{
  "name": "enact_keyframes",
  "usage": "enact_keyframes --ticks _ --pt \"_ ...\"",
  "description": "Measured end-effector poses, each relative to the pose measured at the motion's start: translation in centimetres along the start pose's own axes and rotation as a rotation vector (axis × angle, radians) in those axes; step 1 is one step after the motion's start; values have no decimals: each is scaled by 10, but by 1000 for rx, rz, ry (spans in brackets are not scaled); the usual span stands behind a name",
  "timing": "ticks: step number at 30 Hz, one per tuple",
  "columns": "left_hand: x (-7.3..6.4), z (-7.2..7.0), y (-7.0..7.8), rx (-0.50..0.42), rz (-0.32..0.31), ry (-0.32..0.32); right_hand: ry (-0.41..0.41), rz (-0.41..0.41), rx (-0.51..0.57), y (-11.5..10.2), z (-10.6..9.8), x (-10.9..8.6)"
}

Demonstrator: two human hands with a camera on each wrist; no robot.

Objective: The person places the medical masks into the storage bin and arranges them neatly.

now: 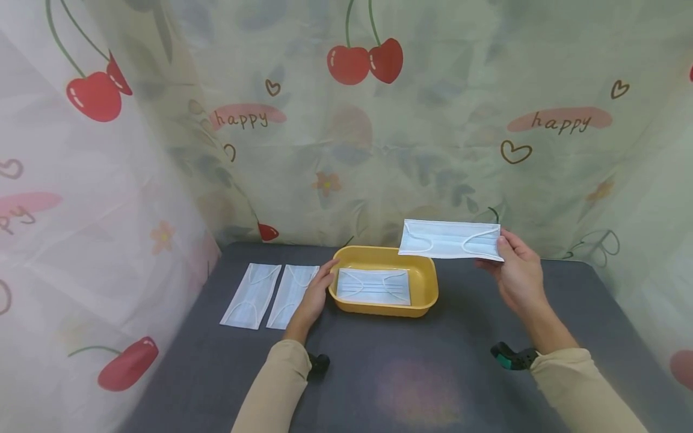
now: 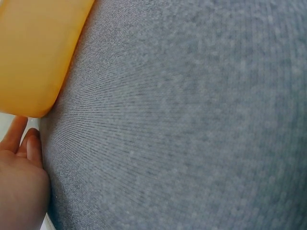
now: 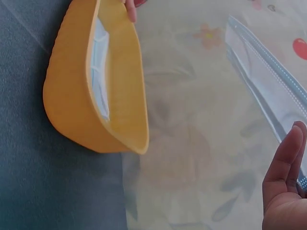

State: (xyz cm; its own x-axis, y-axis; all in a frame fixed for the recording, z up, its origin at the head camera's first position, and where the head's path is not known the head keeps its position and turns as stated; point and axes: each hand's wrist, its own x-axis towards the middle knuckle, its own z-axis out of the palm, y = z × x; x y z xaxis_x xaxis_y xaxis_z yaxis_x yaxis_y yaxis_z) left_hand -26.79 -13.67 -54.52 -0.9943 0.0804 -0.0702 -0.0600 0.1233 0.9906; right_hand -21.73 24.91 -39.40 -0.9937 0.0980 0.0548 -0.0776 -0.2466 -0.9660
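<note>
My right hand (image 1: 521,273) pinches a flat, pale blue face mask (image 1: 452,240) by its right end, thumb in front. The mask is held up level, its left end overlapping the back right of the yellow basin (image 1: 379,311) in the head view. Another face mask (image 1: 373,286) lies inside the basin, ear loops upward. My left hand (image 1: 313,299) touches the basin's left end with its fingers extended. In the right wrist view the held mask (image 3: 264,72) rises above the thumb, and fingertips of the left hand (image 3: 130,9) show at the basin's far rim.
Two more face masks lie on the dark grey table (image 1: 400,373) left of the basin: the outer mask (image 1: 251,296) fully visible, the inner mask (image 1: 289,291) partly behind my left hand. A cherry-printed curtain (image 1: 433,150) surrounds the table's back and sides.
</note>
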Motion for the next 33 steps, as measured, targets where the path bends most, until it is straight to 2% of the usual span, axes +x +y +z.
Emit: enact_keyframes --ticks 4,16,23,24,30,31,33 --pt "0 0 0 -13 8 -5 7 25 -82 4 9 3" --pt "-1 2 3 19 -3 5 -17 80 -202 14 23 19" --pt "0 0 1 -9 -11 15 -40 115 -246 20 32 24" --pt "-2 -1 6 -15 -16 6 -42 116 -255 20 34 24" --pt "-2 -1 6 -15 -28 9 -71 134 -322 24 47 28" --pt "0 0 1 -17 -25 17 -75 138 -334 24 49 29" --pt "-1 0 2 -25 -24 15 -82 140 -355 25 53 30"
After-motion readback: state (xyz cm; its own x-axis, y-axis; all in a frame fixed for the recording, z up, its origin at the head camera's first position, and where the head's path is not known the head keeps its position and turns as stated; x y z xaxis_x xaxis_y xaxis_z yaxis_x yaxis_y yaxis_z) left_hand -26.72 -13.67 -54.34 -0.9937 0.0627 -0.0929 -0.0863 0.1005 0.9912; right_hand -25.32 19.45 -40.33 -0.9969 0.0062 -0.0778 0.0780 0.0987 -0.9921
